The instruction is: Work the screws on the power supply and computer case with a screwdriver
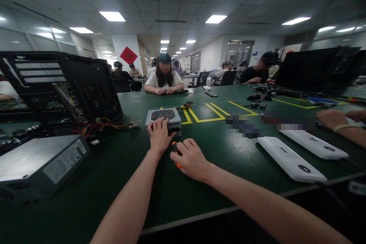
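Note:
A grey metal computer power supply (167, 115) with a honeycomb grille on top stands on the green table in front of me. My left hand (160, 135) grips its near side, fingers bent over the top edge and the thumb by the black socket area. Just to the right, my right hand (191, 159) is closed around a screwdriver (175, 148) with an orange and black handle. Its tip points toward the near face of the power supply, but whether it touches is hidden. A bundle of cables (187, 105) lies behind the box.
Left stand an open black computer case (97, 87) and a second power supply (42, 164) with loose wires. Two white power banks (288, 158) lie at the right, near another person's hand (333, 120). Yellow tape (210, 120) marks the table. A person (164, 78) sits opposite.

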Available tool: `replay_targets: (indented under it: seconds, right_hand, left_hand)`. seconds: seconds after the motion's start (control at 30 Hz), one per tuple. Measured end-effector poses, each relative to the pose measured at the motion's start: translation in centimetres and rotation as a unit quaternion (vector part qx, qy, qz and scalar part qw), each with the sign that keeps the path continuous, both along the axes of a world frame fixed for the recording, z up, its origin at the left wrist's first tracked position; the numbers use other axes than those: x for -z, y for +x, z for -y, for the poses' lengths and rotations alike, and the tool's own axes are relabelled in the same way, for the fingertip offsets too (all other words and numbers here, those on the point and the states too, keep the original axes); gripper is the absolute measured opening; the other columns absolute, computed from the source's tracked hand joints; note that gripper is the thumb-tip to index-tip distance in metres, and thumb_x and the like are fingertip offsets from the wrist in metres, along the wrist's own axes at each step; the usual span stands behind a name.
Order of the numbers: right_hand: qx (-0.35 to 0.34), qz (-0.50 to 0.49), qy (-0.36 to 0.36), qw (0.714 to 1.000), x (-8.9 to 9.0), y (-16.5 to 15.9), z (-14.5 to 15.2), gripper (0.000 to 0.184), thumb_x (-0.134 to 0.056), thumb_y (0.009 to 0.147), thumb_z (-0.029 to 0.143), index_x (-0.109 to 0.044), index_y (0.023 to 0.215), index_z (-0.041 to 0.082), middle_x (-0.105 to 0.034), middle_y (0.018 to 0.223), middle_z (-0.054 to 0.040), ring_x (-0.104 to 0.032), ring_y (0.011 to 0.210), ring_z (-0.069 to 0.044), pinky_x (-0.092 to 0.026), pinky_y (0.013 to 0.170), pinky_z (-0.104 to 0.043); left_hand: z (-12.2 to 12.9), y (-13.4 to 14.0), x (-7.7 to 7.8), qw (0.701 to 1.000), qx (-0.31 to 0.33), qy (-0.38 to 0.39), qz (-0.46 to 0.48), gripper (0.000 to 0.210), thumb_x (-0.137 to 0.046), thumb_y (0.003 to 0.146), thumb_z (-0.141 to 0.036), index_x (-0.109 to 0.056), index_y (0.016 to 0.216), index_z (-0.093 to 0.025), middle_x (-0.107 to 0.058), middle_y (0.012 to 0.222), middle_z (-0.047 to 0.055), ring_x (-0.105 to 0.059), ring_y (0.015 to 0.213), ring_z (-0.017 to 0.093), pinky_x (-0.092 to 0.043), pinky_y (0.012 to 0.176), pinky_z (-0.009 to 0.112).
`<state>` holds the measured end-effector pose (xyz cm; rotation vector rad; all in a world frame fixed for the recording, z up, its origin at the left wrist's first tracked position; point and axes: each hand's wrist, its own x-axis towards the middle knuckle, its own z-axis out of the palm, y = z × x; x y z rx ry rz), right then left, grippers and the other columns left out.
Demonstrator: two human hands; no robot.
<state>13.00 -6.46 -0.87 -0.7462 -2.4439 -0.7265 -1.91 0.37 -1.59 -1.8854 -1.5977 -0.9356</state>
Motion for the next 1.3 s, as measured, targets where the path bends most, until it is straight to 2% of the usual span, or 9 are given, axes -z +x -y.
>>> replay_targets:
  seconds: [0.23, 0.3, 0.47, 0.6, 0.73, 0.83, 0.97, 1.07, 1.3]
  right_hand:
    - [0.002, -0.011, 0.012, 1.000, 0.13, 0.06, -0.23, 0.016, -0.042, 0.084, 0.019, -0.053, 0.095, 0.022, -0.051, 0.082, -0.0039, -0.041, 0.073, -0.017, -0.028, 0.068, -0.030]
    - [0.005, -0.021, 0.003, 1.000, 0.13, 0.02, -0.34, 0.015, -0.041, 0.086, 0.027, -0.054, 0.088, 0.020, -0.052, 0.080, -0.0034, -0.043, 0.072, -0.016, -0.028, 0.068, -0.030]
    - [0.028, -0.045, -0.051, 0.997, 0.21, -0.26, -0.22, 0.035, -0.043, 0.080, 0.050, -0.052, 0.085, 0.016, -0.054, 0.078, -0.0047, -0.046, 0.070, -0.017, -0.029, 0.066, -0.031]
    - [0.035, -0.059, -0.078, 0.995, 0.31, -0.30, 0.12, 0.024, -0.043, 0.081, 0.035, -0.050, 0.089, 0.014, -0.054, 0.074, -0.0030, -0.046, 0.063, -0.015, -0.028, 0.062, -0.029]
    - [-0.002, -0.016, -0.032, 0.999, -0.02, -0.19, 0.48, 0.011, -0.046, 0.077, 0.024, -0.052, 0.085, 0.019, -0.053, 0.079, -0.0039, -0.045, 0.069, -0.016, -0.026, 0.062, -0.029]
    - [-0.010, -0.011, -0.006, 1.000, -0.19, -0.18, 0.50, 0.011, -0.045, 0.078, 0.026, -0.053, 0.082, 0.020, -0.052, 0.081, -0.0047, -0.044, 0.073, -0.017, -0.025, 0.064, -0.030]
    - [0.016, -0.037, -0.007, 0.999, 0.13, -0.09, 0.15, 0.028, -0.038, 0.085, 0.040, -0.055, 0.087, 0.018, -0.053, 0.073, -0.0038, -0.044, 0.065, -0.015, -0.025, 0.063, -0.030]
    - [0.025, -0.041, 0.008, 0.999, 0.28, 0.16, 0.02, 0.024, -0.037, 0.087, 0.031, -0.053, 0.097, 0.017, -0.053, 0.068, -0.0017, -0.043, 0.060, -0.013, -0.025, 0.061, -0.029]
    - [0.004, 0.032, 0.053, 0.998, -0.19, 0.34, 0.44, 0.014, -0.039, 0.084, 0.019, -0.052, 0.088, 0.020, -0.051, 0.078, -0.0038, -0.045, 0.071, -0.017, -0.028, 0.067, -0.031]
  left_hand:
    - [-0.05, 0.01, 0.04, 1.000, 0.004, -0.002, 0.004, 0.050, -0.056, 0.072, -0.036, -0.045, 0.117, -0.015, -0.045, 0.121, 0.014, -0.035, 0.114, 0.029, -0.019, 0.097, 0.045]
    - [-0.11, 0.01, 0.08, 1.000, 0.002, 0.000, 0.003, 0.050, -0.056, 0.072, -0.036, -0.046, 0.116, -0.015, -0.046, 0.121, 0.014, -0.035, 0.114, 0.028, -0.019, 0.097, 0.045]
    - [-0.19, -0.03, 0.14, 1.000, -0.001, 0.004, -0.002, 0.050, -0.056, 0.072, -0.037, -0.046, 0.116, -0.015, -0.046, 0.121, 0.013, -0.036, 0.113, 0.028, -0.020, 0.096, 0.044]
    - [-0.19, -0.06, 0.15, 1.000, 0.000, 0.004, 0.000, 0.050, -0.057, 0.072, -0.037, -0.046, 0.116, -0.016, -0.046, 0.120, 0.013, -0.036, 0.113, 0.028, -0.019, 0.097, 0.044]
    - [-0.16, -0.07, 0.16, 1.000, 0.005, 0.007, 0.005, 0.050, -0.057, 0.072, -0.036, -0.046, 0.116, -0.016, -0.046, 0.120, 0.013, -0.036, 0.113, 0.028, -0.020, 0.096, 0.044]
    - [-0.16, -0.09, 0.17, 1.000, 0.010, 0.005, 0.007, 0.050, -0.057, 0.072, -0.036, -0.046, 0.116, -0.016, -0.046, 0.121, 0.013, -0.036, 0.114, 0.028, -0.020, 0.096, 0.044]
    - [-0.23, -0.20, 0.12, 1.000, 0.009, 0.006, 0.008, 0.051, -0.058, 0.071, -0.036, -0.046, 0.116, -0.016, -0.046, 0.120, 0.013, -0.036, 0.113, 0.028, -0.021, 0.096, 0.044]
    - [-0.23, -0.44, 0.00, 1.000, 0.009, -0.002, 0.005, 0.052, -0.060, 0.069, -0.036, -0.046, 0.116, -0.017, -0.046, 0.120, 0.012, -0.037, 0.112, 0.028, -0.022, 0.094, 0.044]
    - [-0.17, -0.59, -0.16, 1.000, 0.010, -0.012, -0.005, 0.052, -0.060, 0.069, -0.036, -0.046, 0.116, -0.017, -0.047, 0.120, 0.012, -0.036, 0.112, 0.028, -0.024, 0.093, 0.044]
